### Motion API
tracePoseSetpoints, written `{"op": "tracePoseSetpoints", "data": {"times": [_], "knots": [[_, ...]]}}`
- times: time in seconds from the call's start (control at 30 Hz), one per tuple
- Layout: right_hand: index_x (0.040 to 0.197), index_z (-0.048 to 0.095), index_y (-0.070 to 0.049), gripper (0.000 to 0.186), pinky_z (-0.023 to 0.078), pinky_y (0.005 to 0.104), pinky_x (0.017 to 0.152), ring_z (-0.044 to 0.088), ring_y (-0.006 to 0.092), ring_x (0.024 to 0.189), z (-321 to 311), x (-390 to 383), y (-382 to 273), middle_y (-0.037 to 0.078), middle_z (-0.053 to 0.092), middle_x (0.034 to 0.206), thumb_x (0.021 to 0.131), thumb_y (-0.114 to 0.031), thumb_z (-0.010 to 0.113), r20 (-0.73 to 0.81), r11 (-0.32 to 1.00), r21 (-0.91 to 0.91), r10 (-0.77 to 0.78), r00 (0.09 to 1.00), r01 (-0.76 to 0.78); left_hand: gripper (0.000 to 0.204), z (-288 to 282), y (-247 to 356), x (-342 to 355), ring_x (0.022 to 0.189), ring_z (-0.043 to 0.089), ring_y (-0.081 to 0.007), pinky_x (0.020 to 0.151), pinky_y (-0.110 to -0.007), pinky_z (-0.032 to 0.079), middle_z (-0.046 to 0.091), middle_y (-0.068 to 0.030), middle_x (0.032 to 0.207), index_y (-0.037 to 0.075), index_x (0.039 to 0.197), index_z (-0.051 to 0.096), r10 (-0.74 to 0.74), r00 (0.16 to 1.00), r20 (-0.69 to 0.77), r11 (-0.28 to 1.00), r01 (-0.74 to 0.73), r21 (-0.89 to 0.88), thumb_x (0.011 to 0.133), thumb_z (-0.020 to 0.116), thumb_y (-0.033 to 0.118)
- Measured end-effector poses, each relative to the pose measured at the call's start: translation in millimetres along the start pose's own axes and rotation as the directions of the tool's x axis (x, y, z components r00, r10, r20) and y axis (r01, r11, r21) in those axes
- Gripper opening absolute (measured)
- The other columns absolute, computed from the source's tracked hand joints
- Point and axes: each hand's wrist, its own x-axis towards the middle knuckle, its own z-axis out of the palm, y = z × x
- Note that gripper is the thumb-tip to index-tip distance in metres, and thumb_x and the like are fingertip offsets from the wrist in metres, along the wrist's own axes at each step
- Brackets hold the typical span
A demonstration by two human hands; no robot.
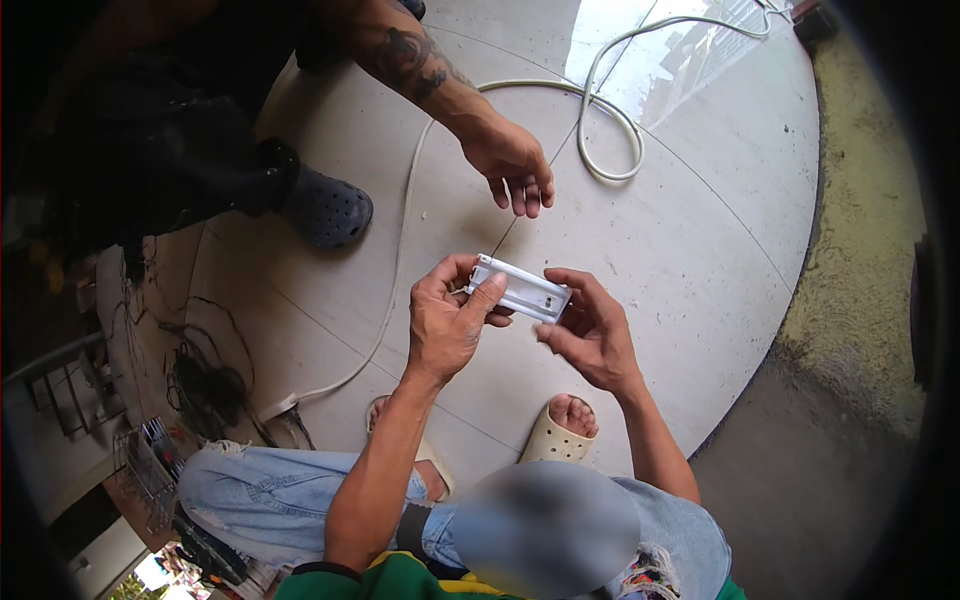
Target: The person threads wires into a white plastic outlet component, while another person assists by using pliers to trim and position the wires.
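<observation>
A white rectangular plastic piece (530,290), with a raised rim and a small metal fitting near its right end, is held out over the floor. My left hand (445,325) grips its left end, thumb pressed on the face. My right hand (595,335) is curled around the right end, thumb at the lower edge and index finger at the upper corner. A co-worker's tattooed arm reaches down from the upper left, the hand (510,170) hanging just beyond the piece with fingers loosely bent. A thin dark line runs between that hand and the piece; whether it is wire or floor joint, I cannot tell.
A white cable (610,170) loops across the pale tiled floor (720,280). The co-worker's dark clog (325,210) is at left, near tangled black cords (205,390). A wire rack (140,470) stands lower left. Rough concrete (850,260) borders the right. My sandalled feet (560,430) are below.
</observation>
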Motion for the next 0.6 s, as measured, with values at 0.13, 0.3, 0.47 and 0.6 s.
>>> {"op": "tracePoseSetpoints", "data": {"times": [0.13, 0.3, 0.47, 0.6], "knots": [[0.13, 0.053, -0.007, 0.059, 0.053, 0.0306, 0.066, 0.061, 0.0153, 0.078, -8, 0, -9, 0.01, 0.061, 0.106, 0.078, -0.015, 0.08, 0.074, 0.824, -0.56, -0.055, 0.996, 0.087, 0.021, 1, 8, -4, 0.066, 0.069, -0.0173, 0.06, -0.027, 0.061, 0.066, -0.0124, 0.085, -0.006, 0.098, 0.063, -0.054, 0.999, -0.005, 0.997, 0.054, 0.049, 0.093, 0.067, 0.014], [0.13, 0.051, -0.014, 0.066, 0.054, 0.0373, 0.069, 0.063, 0.0256, 0.079, -12, 5, -16, 0.008, 0.058, 0.099, 0.072, -0.018, 0.082, 0.21, 0.58, -0.746, -0.264, 0.941, 0.329, 0.021, -3, 19, -8, 0.062, 0.069, -0.0163, 0.054, -0.024, 0.057, 0.067, -0.0112, 0.075, -0.006, 0.097, 0.065, -0.184, 0.976, 0.113, 0.976, 0.168, 0.14, 0.092, 0.068, 0.014], [0.122, 0.053, -0.013, 0.056, 0.053, 0.0386, 0.073, 0.064, 0.0292, 0.085, -19, 11, -33, 0.008, 0.059, 0.096, 0.072, -0.016, 0.08, 0.396, 0.542, -0.746, -0.105, 0.912, 0.386, 0.023, -1, 39, -19, 0.061, 0.068, -0.0151, 0.052, -0.024, 0.055, 0.067, -0.0099, 0.074, -0.007, 0.102, 0.064, -0.272, 0.948, 0.167, 0.947, 0.232, 0.222, 0.09, 0.07, 0.011], [0.117, 0.054, -0.012, 0.052, 0.053, 0.04, 0.074, 0.064, 0.0296, 0.086, -25, 15, -39, 0.008, 0.06, 0.091, 0.072, -0.016, 0.079, 0.501, 0.564, -0.693, -0.071, 0.863, 0.449, 0.027, 1, 64, -21, 0.057, 0.065, -0.0127, 0.049, -0.022, 0.052, 0.066, -0.0084, 0.073, -0.006, 0.107, 0.062, -0.369, 0.908, 0.199, 0.854, 0.247, 0.458, 0.087, 0.073, 0.009]]}}
